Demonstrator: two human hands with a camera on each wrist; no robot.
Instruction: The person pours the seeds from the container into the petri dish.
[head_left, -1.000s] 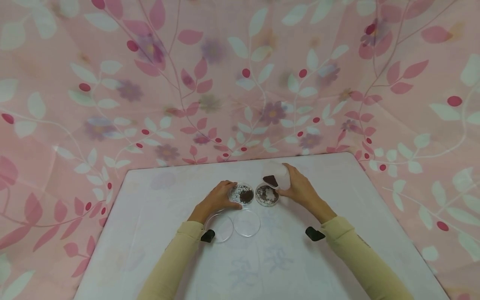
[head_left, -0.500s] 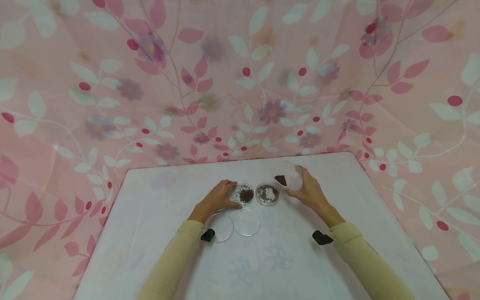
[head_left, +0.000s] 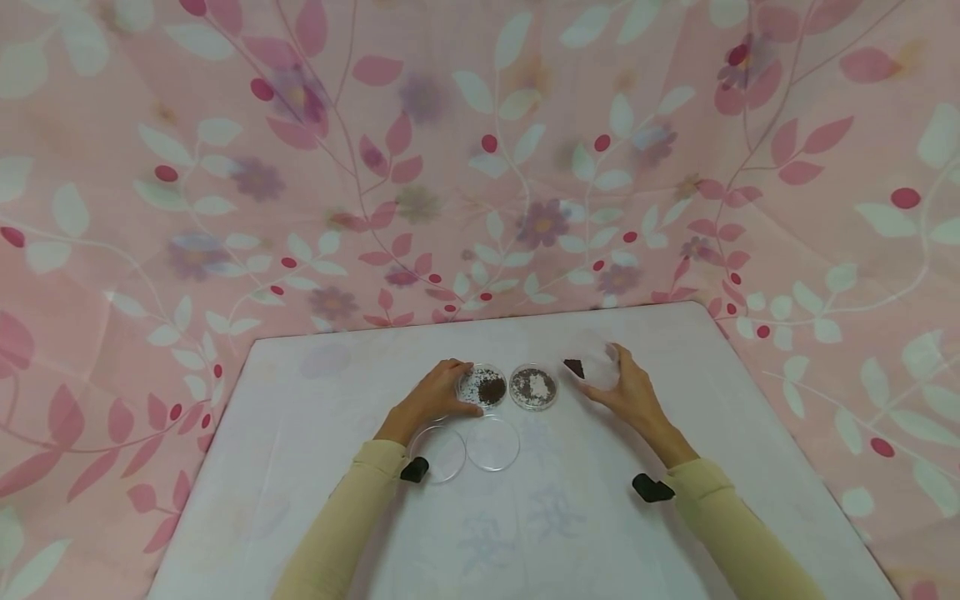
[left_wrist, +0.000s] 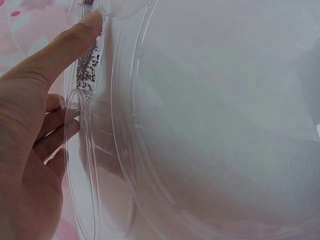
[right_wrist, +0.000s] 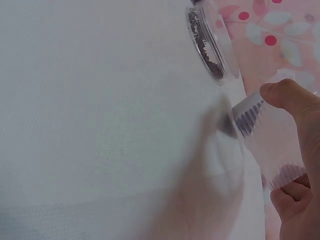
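In the head view my left hand (head_left: 427, 402) holds the left petri dish (head_left: 474, 390) between thumb and fingers. Brown granules lie heaped at its right side and scattered over the rest. Beside it stands a second petri dish (head_left: 534, 387), strewn with dark granules around a pale bare patch. To the right, my right hand (head_left: 632, 398) grips a translucent plastic cup (head_left: 601, 365), tilted towards the left, with dark granules (head_left: 574, 367) gathered on its lower side. The right wrist view shows the cup's ribbed wall (right_wrist: 280, 140) between thumb and curled fingers.
Two clear round lids, the left lid (head_left: 444, 457) and the right lid (head_left: 493, 443), lie in front of the dishes on the white-covered table (head_left: 337, 517). A pink floral curtain (head_left: 450, 167) hangs behind the table.
My right hand has carried the tilted cup from above the second dish to the right and slightly towards me. My left hand has stayed at its dish.
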